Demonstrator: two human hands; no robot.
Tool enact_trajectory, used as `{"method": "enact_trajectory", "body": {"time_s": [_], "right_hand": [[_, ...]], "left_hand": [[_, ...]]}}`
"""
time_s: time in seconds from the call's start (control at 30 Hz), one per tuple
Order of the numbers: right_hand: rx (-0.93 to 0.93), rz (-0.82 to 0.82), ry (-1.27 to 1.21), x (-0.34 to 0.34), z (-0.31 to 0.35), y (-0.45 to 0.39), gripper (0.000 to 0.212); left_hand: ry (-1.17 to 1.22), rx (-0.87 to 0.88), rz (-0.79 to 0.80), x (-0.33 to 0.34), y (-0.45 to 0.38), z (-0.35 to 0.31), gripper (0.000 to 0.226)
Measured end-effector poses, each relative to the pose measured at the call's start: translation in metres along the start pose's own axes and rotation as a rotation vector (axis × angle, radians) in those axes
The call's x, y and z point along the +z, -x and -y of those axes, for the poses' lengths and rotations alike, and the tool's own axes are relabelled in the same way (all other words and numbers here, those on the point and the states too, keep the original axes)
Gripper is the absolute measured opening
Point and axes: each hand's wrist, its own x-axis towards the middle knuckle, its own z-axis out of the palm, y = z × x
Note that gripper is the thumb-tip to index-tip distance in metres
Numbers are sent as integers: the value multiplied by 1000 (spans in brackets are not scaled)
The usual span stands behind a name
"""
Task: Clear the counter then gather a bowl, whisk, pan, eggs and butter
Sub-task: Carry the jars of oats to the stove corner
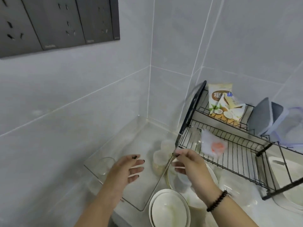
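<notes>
Two hands above counter (pixel 141 185), right hand (pixel 188 163) pinching knife (pixel 188 118), left hand (pixel 126 167) spread empty

Blurred spots and cut-off edges

The bag (pixel 213 145) on the rack (pixel 229 154) is smeared; its contents unreadable. Bowls (pixel 169 208) run off the bottom edge, the container (pixel 293 125) off the right.

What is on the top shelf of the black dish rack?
On the rack top shelf: a coconut snack bag, grey container lids standing on edge, and a clear tub. What lies behind the bag is hidden.
</notes>
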Motion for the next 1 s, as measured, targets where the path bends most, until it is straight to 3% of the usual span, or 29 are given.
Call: {"method": "enact_trajectory", "body": {"time_s": [0.17, 0.3, 0.47, 0.67, 0.8, 1.0], "right_hand": [[-182, -65, 275, 39, 17, -43, 15], [-338, 113, 965, 54, 9, -82, 39], [-165, 295, 1635, 71, -8, -119, 76], [125, 439, 1892, 79, -24, -141, 106], [97, 400, 2101, 89, -31, -142, 96], [48, 356, 2090, 92, -34, -138, 83]], "left_hand": [[-107, -47, 78, -24, -36, -12, 17], [-159, -90, 113, -42, -58, -15, 18], [-155, -127, 134, -55, -74, -15, 17], [-127, -145, 147, -61, -88, -15, 19], [-139, -139, 168, -55, -90, -15, 15], [-210, -87, 190, -46, -91, -17, 16]]}}
